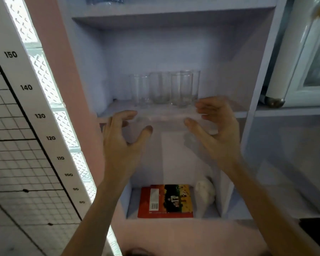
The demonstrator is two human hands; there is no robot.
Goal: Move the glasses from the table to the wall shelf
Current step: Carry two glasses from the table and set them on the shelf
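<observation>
Several clear drinking glasses stand upright in a tight row on the pale wall shelf, toward the middle of the board. My left hand hovers just in front of the shelf's front edge, below the leftmost glass, fingers spread and curved, holding nothing. My right hand is raised at the same height below the rightmost glasses, also with fingers apart and nothing in it. Neither hand touches a glass. The table is out of view.
In the compartment below lie a red and yellow book and a white shell-like object. A height chart board leans at the left. At the right stand a white cylinder and a glass-fronted cabinet.
</observation>
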